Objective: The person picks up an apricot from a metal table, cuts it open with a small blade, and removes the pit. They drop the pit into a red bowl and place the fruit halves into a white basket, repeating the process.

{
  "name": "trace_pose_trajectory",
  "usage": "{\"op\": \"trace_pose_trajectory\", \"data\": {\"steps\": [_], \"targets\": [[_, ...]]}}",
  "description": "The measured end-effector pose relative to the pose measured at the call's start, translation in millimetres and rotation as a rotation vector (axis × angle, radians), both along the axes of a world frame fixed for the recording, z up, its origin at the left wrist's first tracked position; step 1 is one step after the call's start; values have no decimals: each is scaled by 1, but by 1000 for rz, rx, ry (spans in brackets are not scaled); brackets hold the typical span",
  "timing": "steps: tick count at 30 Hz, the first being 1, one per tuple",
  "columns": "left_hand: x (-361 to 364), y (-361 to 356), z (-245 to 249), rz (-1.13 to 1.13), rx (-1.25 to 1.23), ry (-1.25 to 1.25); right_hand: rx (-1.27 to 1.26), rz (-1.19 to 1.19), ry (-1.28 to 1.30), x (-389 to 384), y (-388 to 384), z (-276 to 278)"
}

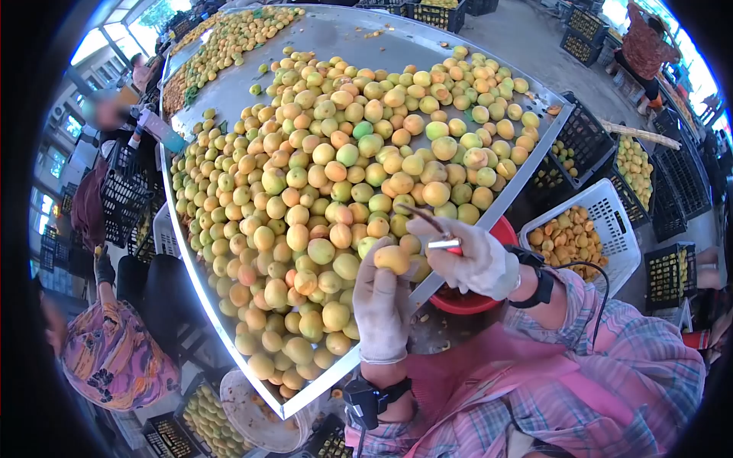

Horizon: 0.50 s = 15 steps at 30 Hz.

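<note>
My left hand, in a pale work glove, pinches a yellow-orange apricot between thumb and fingers at the near edge of the heap. Close to its right, my gloved right hand is closed around a small tool with a shiny metal end and a bit of red. A thin, dark brown curved piece sticks out above the same hand; its exact kind cannot be told. Under both hands spreads a large pile of apricots, yellow, orange and some green.
The pile lies on a metal-rimmed table. Below my right hand sits a red basin. A white crate of halved apricots stands to the right, near black crates. At left, a person in patterned clothing sits by the table.
</note>
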<state>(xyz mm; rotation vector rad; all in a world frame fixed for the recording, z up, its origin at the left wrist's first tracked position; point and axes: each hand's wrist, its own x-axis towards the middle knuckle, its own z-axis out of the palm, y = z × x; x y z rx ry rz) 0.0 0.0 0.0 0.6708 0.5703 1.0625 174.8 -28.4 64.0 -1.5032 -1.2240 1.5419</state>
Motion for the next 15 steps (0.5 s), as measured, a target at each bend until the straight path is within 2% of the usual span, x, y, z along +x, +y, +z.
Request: {"op": "trace_pose_trajectory", "data": {"steps": [2,3,5,6,8,12,15], "targets": [[-5,1,0,35,0,-49,290,48,30,-8,-5,-10],[-5,0,-1,41,-20,-37,269,52,43,-11,-5,-23],[-3,0,1,63,-56,-136,571,41,-55,-16,-2,-51],[-3,0,-2,67,-56,-130,637,44,-37,-19,2,-55],[-4,1,-10,27,58,-30,606,62,-83,-18,-2,-50],[1,2,-4,47,-9,21,616,92,-264,-14,-5,-48],[3,8,-8,15,-60,-36,535,130,-284,-9,-2,-35]]}}
